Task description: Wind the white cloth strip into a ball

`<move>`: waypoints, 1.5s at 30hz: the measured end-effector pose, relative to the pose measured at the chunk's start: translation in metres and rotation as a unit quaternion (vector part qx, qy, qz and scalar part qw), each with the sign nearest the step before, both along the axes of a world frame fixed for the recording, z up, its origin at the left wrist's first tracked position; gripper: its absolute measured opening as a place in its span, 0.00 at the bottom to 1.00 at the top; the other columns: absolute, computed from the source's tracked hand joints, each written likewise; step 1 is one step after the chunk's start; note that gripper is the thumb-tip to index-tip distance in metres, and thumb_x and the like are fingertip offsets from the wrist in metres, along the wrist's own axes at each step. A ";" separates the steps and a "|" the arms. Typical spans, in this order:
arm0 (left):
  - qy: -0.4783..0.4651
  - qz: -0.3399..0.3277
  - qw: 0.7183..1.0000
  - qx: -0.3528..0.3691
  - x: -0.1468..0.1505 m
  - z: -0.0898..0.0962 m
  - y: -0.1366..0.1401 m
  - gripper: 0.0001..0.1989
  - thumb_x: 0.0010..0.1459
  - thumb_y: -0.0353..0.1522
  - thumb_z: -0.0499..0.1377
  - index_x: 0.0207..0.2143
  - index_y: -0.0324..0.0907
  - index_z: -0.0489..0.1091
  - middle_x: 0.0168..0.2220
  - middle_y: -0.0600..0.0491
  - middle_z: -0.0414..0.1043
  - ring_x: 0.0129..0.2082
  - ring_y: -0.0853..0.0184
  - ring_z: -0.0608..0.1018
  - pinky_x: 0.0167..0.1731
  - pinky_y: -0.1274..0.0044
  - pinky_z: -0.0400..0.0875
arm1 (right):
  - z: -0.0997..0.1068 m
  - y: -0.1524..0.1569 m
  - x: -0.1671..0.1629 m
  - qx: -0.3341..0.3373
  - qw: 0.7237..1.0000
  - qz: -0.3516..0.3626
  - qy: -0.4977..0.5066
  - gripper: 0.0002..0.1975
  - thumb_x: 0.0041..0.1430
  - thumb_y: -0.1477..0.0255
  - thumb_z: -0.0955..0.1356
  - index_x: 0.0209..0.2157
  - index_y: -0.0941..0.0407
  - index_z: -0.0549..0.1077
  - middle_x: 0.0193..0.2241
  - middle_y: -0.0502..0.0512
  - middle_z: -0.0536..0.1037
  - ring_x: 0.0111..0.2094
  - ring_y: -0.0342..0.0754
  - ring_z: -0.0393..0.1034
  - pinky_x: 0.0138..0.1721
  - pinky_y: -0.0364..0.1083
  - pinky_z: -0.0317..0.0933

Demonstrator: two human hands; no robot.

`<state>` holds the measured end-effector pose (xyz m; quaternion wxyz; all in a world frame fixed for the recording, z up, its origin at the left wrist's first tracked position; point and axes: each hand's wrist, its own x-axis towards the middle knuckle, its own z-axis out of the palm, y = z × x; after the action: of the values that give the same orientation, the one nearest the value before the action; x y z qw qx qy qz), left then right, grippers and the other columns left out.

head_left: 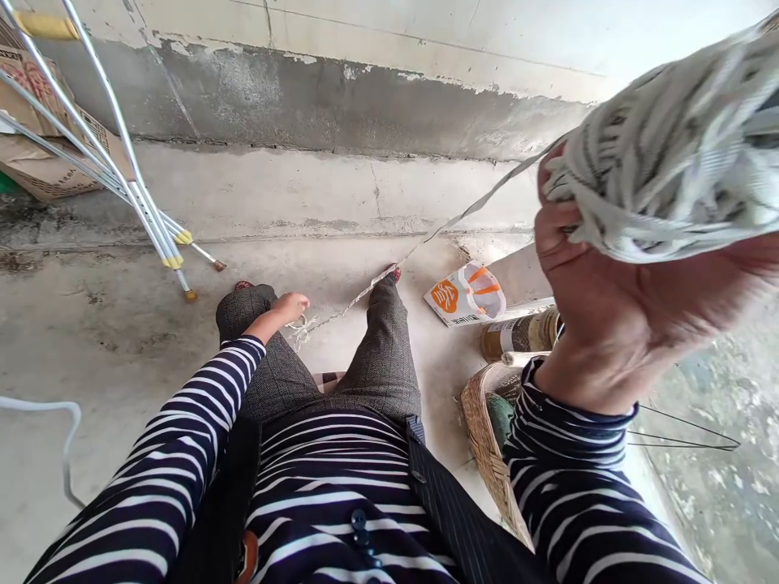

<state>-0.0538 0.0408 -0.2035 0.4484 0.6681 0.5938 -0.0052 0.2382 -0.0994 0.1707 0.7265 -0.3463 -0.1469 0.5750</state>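
High at the right, my right hand (pixel 633 296) is wrapped round a big bundle of whitish woven strap (pixel 682 162), close to the camera. From the bundle a single length of strap (pixel 487 197) runs taut down to my shoe (pixel 395 273) between my hands. Beyond the shoe it continues as a twisted or braided cord (pixel 344 312) toward my left knee. My left hand (pixel 290 308) is closed by that knee, at the cord's frayed, looped end (pixel 300 331). Its fingers are small in view, but they appear to grip the cord.
A pair of metal crutches (pixel 131 186) leans at the left before cardboard boxes (pixel 49 154). Right of my leg are a white and orange bag (pixel 466 294), a jar (pixel 496 341) and a woven basket (pixel 480 430) with something green inside. A white hose-like line (pixel 42 403) lies left.
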 end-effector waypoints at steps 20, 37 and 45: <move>-0.492 -0.009 0.865 0.098 0.091 0.153 -0.058 0.21 0.66 0.47 0.59 0.30 0.40 0.74 0.28 0.50 0.78 0.39 0.61 0.82 0.50 0.71 0.73 | -0.071 0.037 -0.016 0.002 0.995 0.070 -0.074 0.11 0.53 0.64 0.75 0.39 0.49 0.77 0.41 0.46 0.83 0.50 0.51 0.77 0.45 0.49 0.78; -0.146 -0.018 0.989 0.021 0.018 0.016 -0.042 0.14 0.63 0.39 0.55 0.40 0.41 0.76 0.37 0.46 0.83 0.33 0.60 0.79 0.41 0.69 0.72 | -0.004 0.038 0.031 0.131 0.988 -0.067 -0.052 0.21 0.75 0.59 0.54 0.33 0.51 0.69 0.35 0.48 0.80 0.39 0.45 0.81 0.40 0.46 0.76; -0.083 -0.004 0.989 0.122 0.032 0.053 -0.002 0.23 0.60 0.34 0.64 0.57 0.40 0.72 0.54 0.40 0.79 0.53 0.53 0.80 0.59 0.64 0.68 | -0.030 0.028 -0.015 0.058 0.982 0.075 -0.162 0.16 0.50 0.69 0.77 0.42 0.45 0.76 0.46 0.45 0.83 0.59 0.55 0.72 0.47 0.52 0.78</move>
<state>-0.0222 0.0392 -0.1507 0.4115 0.7183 0.5479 0.1207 0.2232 -0.0714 0.1403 0.6666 -0.3806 -0.3213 0.5546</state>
